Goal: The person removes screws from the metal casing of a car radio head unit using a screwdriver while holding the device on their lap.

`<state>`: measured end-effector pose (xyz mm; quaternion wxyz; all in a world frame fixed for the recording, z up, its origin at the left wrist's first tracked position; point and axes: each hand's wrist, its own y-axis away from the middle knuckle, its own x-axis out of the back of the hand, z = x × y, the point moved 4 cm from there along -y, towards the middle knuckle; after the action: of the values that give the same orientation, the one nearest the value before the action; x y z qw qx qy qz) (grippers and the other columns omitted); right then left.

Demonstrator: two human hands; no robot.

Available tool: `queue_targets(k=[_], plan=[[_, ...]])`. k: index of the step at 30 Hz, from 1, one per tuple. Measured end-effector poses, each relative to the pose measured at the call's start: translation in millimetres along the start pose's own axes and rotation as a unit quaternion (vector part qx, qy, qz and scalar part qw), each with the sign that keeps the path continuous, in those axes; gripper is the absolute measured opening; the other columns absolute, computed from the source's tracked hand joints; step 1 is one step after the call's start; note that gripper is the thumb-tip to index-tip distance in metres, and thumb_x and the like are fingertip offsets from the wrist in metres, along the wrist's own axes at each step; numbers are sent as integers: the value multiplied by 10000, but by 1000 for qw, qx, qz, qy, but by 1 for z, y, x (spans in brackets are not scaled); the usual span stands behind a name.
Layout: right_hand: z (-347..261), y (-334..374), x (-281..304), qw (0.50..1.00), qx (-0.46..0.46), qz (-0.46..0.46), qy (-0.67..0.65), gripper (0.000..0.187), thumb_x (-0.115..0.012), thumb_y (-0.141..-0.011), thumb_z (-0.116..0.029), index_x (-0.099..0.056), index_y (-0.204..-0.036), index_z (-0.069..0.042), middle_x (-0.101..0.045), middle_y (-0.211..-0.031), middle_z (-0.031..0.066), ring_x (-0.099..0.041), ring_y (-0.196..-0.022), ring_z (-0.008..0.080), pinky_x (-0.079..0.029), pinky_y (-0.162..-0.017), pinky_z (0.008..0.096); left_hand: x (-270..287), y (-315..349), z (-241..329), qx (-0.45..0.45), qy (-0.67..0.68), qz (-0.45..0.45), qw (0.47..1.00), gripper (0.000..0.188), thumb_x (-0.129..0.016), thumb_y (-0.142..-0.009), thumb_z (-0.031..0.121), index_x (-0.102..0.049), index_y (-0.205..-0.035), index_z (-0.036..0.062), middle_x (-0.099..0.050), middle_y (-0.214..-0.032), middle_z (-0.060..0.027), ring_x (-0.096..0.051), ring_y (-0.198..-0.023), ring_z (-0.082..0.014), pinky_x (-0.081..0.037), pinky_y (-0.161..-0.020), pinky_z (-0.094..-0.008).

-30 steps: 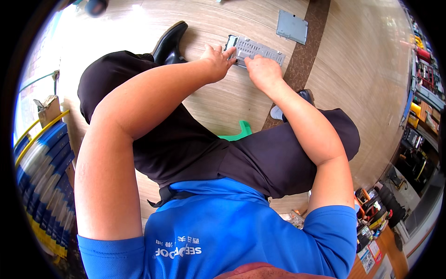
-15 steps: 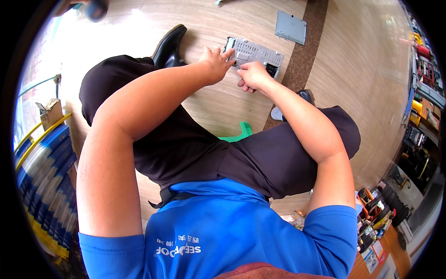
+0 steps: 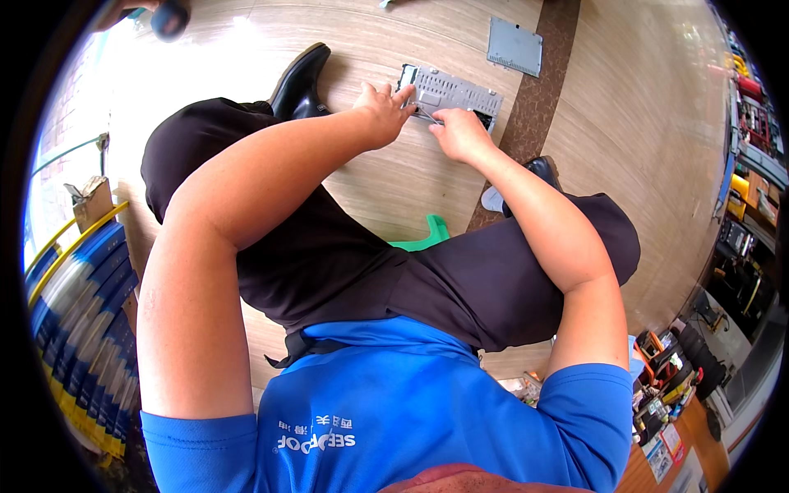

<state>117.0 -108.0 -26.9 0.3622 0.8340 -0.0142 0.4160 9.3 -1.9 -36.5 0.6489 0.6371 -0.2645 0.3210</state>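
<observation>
Both Hands on the Metal Case

The grey metal case [image 3: 456, 89] lies on the pale floor [image 3: 649, 123] ahead of you, slots across its top and a dark opening at its near right corner, partly behind your right hand [image 3: 462, 134]. That hand is closed, its fingertips gripping a slim tool [image 3: 429, 116] angled toward the case's near edge; the exact contact is too small to tell. Your left hand [image 3: 385, 113] is open, fingers spread, reaching the case's left end.

Beyond the case and to its right, a flat grey panel [image 3: 515, 48] lies just beside the dark floor band [image 3: 534, 99]. A black boot [image 3: 302, 78] stands to the case's left. Nearer you, part of a green object [image 3: 429, 234] shows between your knees. Blue-and-yellow packages [image 3: 78, 329] line your left; crowded shelves [image 3: 744, 172] rise at far right.
</observation>
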Motion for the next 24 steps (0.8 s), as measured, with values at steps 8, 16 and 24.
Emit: queue_targets(k=[8,16,24], plan=[[-2,1,5,999,25,23,18,321,-620,-917,-247,-690,-1167,-58,-699,-1069,209,-656,-1038,381,-510,-936,455,6,-9,-6,-32,68,113,991,323,-519,-947,162,-601,-1251,91,-519,-1402,-140,-587,-1202,-301,-523,-903,-466],[-7,11,16,998,38,45,-11,264,-609,-926,-240,-704,-1127,-98,-699,-1032,215,-659,-1007,401,-523,-905,481,14,-14,-25,-12,223,179,958,274,-544,-914,68,-609,-1180,64,-674,-1119,-177,-666,-1051,-347,-547,-868,-448],[-11,23,24,995,64,57,-46,265,-590,-939,-226,-704,-1146,-107,-696,-1067,203,-651,-1031,390,-511,-921,470,17,-16,-24,-26,240,158,957,261,-623,-882,94,-639,-1143,104,-689,-1049,-143,-656,-1023,-348,-523,-866,-455]])
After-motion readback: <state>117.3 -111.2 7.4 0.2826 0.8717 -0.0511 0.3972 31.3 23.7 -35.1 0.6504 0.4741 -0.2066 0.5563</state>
